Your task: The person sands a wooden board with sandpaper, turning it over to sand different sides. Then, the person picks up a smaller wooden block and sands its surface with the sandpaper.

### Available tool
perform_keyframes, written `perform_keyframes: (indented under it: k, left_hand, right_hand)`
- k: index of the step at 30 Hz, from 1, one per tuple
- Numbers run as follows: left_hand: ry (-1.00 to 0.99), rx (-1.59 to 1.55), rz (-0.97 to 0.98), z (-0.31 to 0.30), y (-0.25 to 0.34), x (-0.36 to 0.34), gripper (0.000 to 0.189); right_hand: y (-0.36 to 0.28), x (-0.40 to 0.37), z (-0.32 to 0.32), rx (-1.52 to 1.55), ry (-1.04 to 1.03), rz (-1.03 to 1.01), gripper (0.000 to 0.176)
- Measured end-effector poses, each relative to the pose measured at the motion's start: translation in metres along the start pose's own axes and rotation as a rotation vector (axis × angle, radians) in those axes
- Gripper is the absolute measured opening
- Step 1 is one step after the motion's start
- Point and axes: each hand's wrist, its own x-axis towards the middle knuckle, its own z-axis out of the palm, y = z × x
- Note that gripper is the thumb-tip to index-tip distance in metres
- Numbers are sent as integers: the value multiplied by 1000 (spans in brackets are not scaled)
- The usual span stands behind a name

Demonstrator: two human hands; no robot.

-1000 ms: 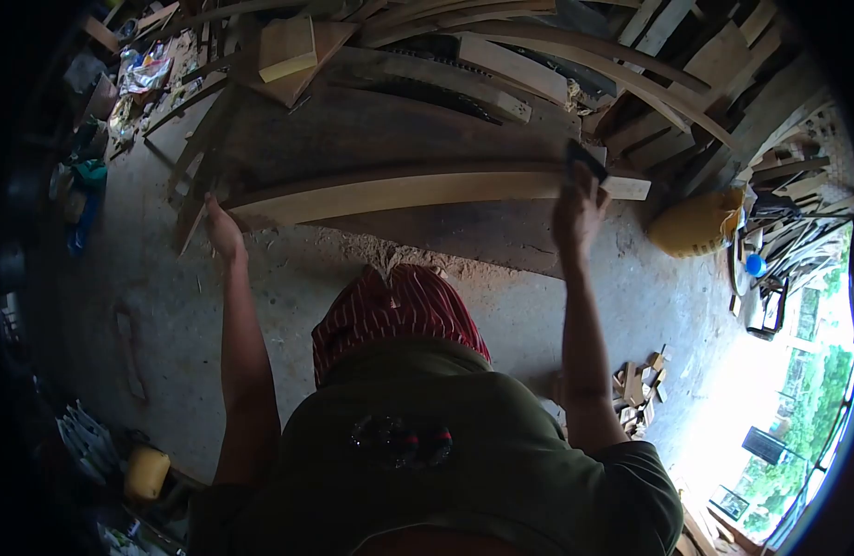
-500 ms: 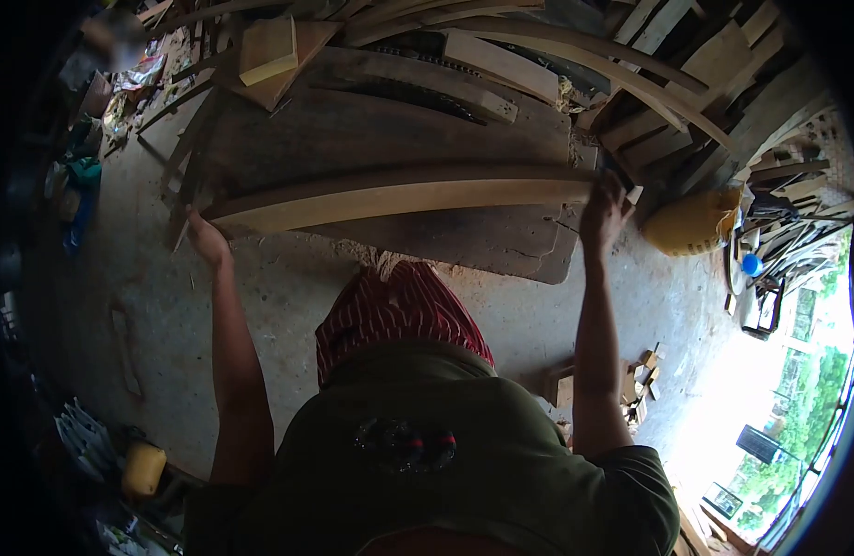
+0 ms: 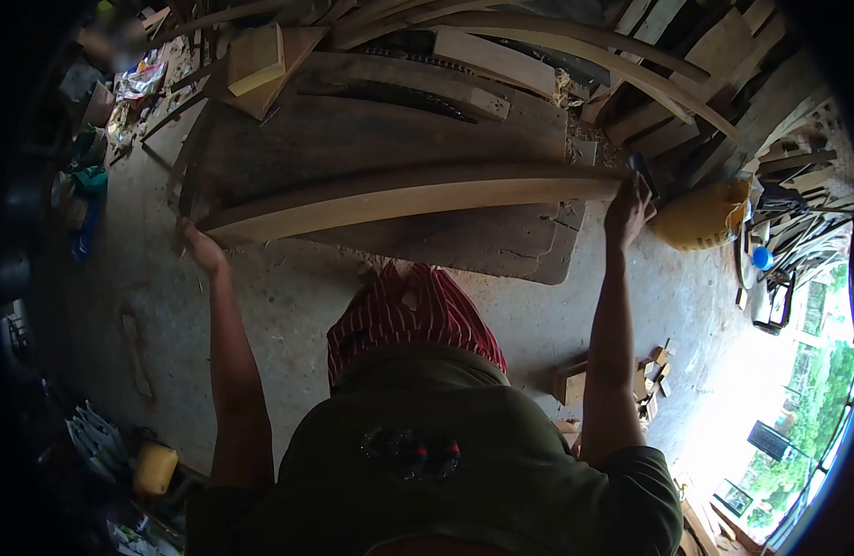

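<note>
A long, slightly curved wooden plank (image 3: 417, 199) spans the front of the dark wooden workbench (image 3: 529, 250). Its left end is in my left hand (image 3: 202, 248), whose fingers are wrapped round it. At the other end, my right hand (image 3: 631, 213) grips the plank near the bench's right corner. A small dark object (image 3: 642, 173) shows just beyond my right hand; I cannot make out what it is.
Curved wooden strips (image 3: 584, 54) and boards are piled along the far side. A light block (image 3: 257, 60) lies on a board at the far left. A yellow sack (image 3: 700, 221) is on the right, wood offcuts (image 3: 651, 375) on the floor lower right.
My right hand and the plank's right end have moved to the right. My left hand has shifted slightly left, still at the plank's left end. The view has shifted a little.
</note>
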Motion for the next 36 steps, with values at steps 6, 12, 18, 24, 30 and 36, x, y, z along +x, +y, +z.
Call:
perform_keyframes:
  k: [6,12,18,24,30,36]
  left_hand:
    - [40,-4,26,0,8,-9,70]
    - [87,-63,-7,-1,10,-21,70]
    - [156,-4,48,9,10,-26,66]
    - [56,-31,-3,6,34,-42,66]
    - [160,16,150,8,23,-40,57]
    - [276,164,190,16,6,-30,61]
  right_hand:
    - [-89,-27,-36,46,-26,-247,39]
    - [-15,-17,-18,117,-127,-176,38]
    - [-24,-13,-2,8,-83,-27,39]
    - [-111,-48,-51,223,-204,-416,42]
    - [-37,-10,-15,1,-204,-97,36]
    - [-217,-66,-75,325,-476,-505,42]
